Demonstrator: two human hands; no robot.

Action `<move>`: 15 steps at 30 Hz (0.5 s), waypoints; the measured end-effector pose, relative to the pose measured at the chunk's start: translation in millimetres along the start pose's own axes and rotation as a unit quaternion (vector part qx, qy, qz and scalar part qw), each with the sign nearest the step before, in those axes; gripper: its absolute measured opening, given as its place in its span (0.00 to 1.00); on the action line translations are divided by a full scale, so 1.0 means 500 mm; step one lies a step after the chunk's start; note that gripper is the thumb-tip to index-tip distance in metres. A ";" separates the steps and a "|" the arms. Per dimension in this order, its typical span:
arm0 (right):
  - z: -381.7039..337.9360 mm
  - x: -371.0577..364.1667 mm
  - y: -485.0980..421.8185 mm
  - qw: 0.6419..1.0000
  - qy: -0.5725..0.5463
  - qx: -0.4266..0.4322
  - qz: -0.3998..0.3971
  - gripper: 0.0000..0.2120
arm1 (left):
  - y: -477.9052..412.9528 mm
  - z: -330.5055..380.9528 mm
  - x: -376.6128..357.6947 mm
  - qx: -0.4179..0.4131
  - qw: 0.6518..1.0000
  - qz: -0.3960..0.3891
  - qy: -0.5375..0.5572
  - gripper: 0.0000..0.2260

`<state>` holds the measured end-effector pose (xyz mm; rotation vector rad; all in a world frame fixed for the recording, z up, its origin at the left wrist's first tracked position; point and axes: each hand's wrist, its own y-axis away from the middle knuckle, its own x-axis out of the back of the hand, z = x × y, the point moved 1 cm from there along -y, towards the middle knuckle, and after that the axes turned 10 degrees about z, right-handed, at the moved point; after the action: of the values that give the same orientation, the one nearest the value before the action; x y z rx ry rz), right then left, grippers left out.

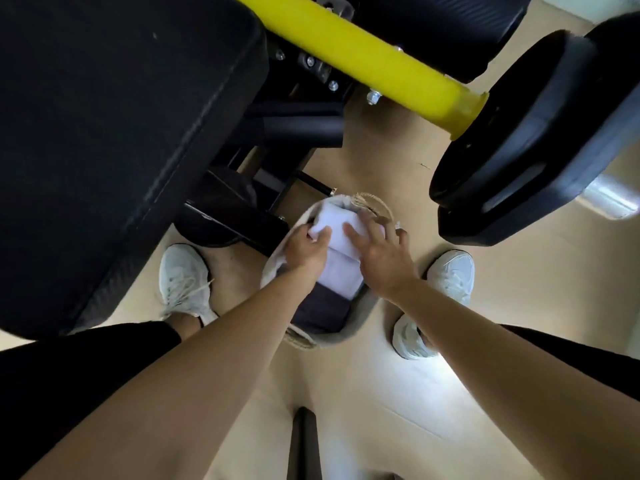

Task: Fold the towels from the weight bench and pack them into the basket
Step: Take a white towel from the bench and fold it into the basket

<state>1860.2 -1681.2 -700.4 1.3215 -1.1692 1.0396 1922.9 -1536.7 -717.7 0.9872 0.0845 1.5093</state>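
Presently | white towel (pixel 341 275) in basket (pixel 375 202) on floor, against dark towel (pixel 322 311) | left hand (pixel 306 249) grips its edge; right hand (pixel 379 259) flat on it, fingers straight | risk: fold may spring open on release; off-centre push may tip basket.

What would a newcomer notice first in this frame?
The bright yellow bar slants across the top, between the black bench pad at left and a black weight plate at right. At centre, on the floor between white sneakers, the left hand grips and the right hand rests on a folded white towel in the basket, next to a dark towel.
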 end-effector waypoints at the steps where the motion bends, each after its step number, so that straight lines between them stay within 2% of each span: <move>1: -0.009 -0.004 0.005 1.000 0.025 0.013 0.008 0.32 | -0.001 -0.002 -0.001 -0.004 1.000 0.006 0.000 0.21; 5: -0.032 -0.014 0.013 0.999 0.017 0.032 -0.023 0.43 | 0.010 -0.011 0.000 0.005 0.999 0.033 0.000 0.21; 8: -0.050 -0.004 0.013 0.998 0.007 0.031 -0.047 0.45 | 0.028 -0.007 0.009 -0.013 0.998 0.051 -0.030 0.20; 11: -0.057 -0.007 0.013 0.999 0.002 0.017 -0.052 0.45 | 0.049 -0.015 0.026 -0.093 0.993 0.062 -0.048 0.15; 13: -0.062 -0.014 0.014 0.999 -0.005 0.005 -0.031 0.45 | 0.063 -0.033 0.046 -0.154 0.984 0.063 -0.064 0.16; 15: -0.067 -0.015 0.013 1.000 -0.006 -0.004 -0.016 0.45 | 0.071 -0.053 0.074 -0.257 0.955 0.091 -0.119 0.20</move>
<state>1853.6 -1646.9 -703.8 1.3377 -1.1559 1.0040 1884.4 -1500.7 -694.5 0.7559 -0.5616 1.4587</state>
